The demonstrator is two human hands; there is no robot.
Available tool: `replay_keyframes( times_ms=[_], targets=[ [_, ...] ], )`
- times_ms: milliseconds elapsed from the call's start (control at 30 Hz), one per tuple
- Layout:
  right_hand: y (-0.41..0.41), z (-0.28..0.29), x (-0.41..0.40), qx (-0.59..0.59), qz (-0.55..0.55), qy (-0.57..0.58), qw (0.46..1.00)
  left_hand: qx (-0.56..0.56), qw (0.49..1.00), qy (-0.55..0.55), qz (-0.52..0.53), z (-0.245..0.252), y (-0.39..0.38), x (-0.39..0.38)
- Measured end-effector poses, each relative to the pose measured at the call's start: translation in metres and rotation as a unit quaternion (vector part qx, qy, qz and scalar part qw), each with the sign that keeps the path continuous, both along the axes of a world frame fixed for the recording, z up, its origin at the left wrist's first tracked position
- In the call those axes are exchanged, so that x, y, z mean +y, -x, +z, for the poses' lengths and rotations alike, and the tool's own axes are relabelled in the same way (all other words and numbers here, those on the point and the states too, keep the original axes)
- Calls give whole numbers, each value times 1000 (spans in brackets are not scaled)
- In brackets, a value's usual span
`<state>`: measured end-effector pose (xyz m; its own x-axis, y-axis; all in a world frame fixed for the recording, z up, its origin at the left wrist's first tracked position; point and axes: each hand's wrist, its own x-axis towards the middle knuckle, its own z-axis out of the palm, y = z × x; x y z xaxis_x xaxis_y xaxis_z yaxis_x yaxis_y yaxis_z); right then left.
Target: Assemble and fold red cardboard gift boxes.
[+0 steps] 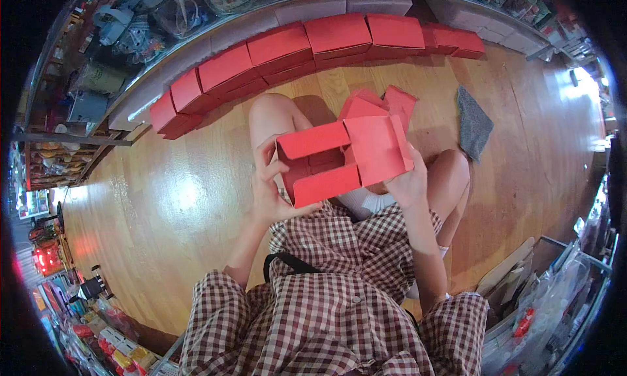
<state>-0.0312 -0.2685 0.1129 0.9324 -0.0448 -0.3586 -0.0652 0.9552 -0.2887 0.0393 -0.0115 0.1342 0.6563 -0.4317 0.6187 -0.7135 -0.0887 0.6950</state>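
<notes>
Between my hands is a red cardboard box (327, 190), its lid and side flaps raised and its hollow inside facing up. My left hand (274, 180) grips the box's left end, fingers at the far corner and thumb along the near edge. The lid panel (377, 148) extends to the right, where my right hand (409, 177) holds its outer edge from below. Just beyond the lid, other red cardboard pieces (360, 101) rest near the floor, partly hidden by it. A curved row of red boxes (281, 47) stands farther away along the shelf.
A grey cloth (473, 123) lies on the wooden floor (196, 219) beyond my right knee. Shelves with packaged goods (137, 28) run along the far side. A rack of plastic-wrapped items (543, 297) stands at lower right, with more goods (117, 346) at lower left.
</notes>
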Motion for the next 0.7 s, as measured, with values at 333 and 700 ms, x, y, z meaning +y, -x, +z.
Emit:
replay_keyframes(
  times_ms=[333,700],
  targets=[
    [15,33,32,-134,-51,666,732,779,439,403,-197,5,10,-42],
    [1,72,55,-30,21,768,640,758,506,399,-103,18,27,-58]
  ],
)
